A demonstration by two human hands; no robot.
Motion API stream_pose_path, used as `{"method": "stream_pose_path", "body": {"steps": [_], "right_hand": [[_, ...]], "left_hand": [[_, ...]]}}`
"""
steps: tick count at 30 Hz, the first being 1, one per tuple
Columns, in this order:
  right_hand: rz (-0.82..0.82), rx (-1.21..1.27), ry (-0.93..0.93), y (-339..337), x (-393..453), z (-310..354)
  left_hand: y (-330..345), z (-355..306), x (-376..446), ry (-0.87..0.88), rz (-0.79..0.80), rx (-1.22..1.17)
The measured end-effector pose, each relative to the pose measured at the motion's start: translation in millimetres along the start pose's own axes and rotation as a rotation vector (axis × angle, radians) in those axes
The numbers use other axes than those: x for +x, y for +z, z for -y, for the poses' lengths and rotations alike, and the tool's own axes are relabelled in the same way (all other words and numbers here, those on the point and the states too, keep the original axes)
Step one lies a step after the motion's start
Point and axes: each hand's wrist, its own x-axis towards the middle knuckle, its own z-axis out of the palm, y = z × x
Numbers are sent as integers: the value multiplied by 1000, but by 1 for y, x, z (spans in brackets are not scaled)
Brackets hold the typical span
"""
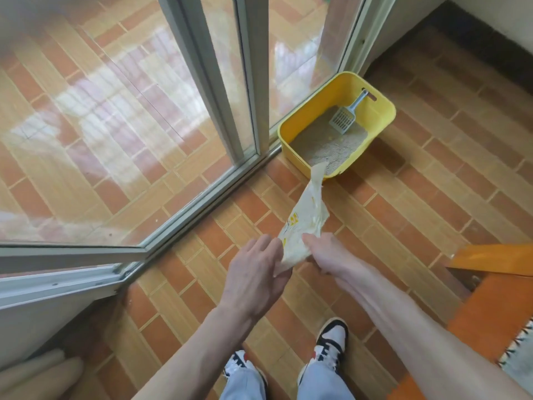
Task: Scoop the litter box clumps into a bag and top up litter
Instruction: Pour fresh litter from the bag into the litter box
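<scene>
A yellow litter box (383, 111) stands on the tiled floor by the glass door, holding pale litter (328, 145). A grey slotted scoop (344, 118) leans inside it against the far wall. I hold a crumpled white and yellow plastic bag (302, 217) in the air in front of me; its far end reaches over the box's near rim. My left hand (256, 269) grips the bag's near end from the left. My right hand (320, 252) holds the bag from the right, its fingers hidden under the plastic.
A sliding glass door with a grey metal frame (202, 194) runs along the left. An orange wooden piece of furniture (490, 298) and a patterned mat (519, 359) lie at the right. My two shoes (331, 345) stand on the tiles below.
</scene>
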Motion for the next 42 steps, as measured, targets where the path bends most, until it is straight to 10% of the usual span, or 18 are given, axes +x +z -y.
{"method": "stream_pose_path", "body": {"steps": [8, 32, 42], "right_hand": [[70, 152, -19, -73, -11, -30], [-135, -210, -80, -166, 11, -13], [-51, -20, -58, -200, 35, 41]], "left_hand": [[33, -41, 33, 23, 346, 36], [95, -134, 120, -11, -10, -67], [96, -112, 181, -174, 405, 162]]}}
